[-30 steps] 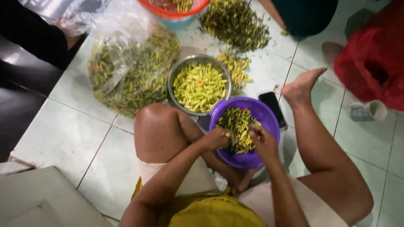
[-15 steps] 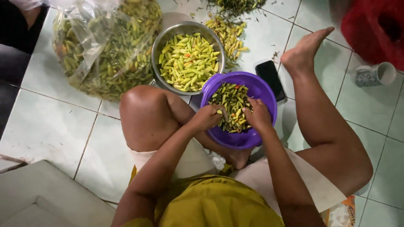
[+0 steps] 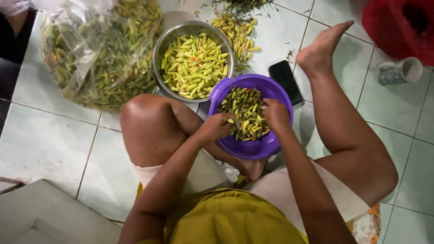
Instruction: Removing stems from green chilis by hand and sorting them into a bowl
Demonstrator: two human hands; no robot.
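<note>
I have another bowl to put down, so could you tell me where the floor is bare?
Bare tiles lie left of the knee, below the bag, and right of the shin, below the cup. It is crowded around the purple bowl, steel bowl and phone.

Both hands, left hand [image 3: 216, 127] and right hand [image 3: 276, 115], in purple bowl [image 3: 253, 147] of green chilies [image 3: 246, 110].
</note>
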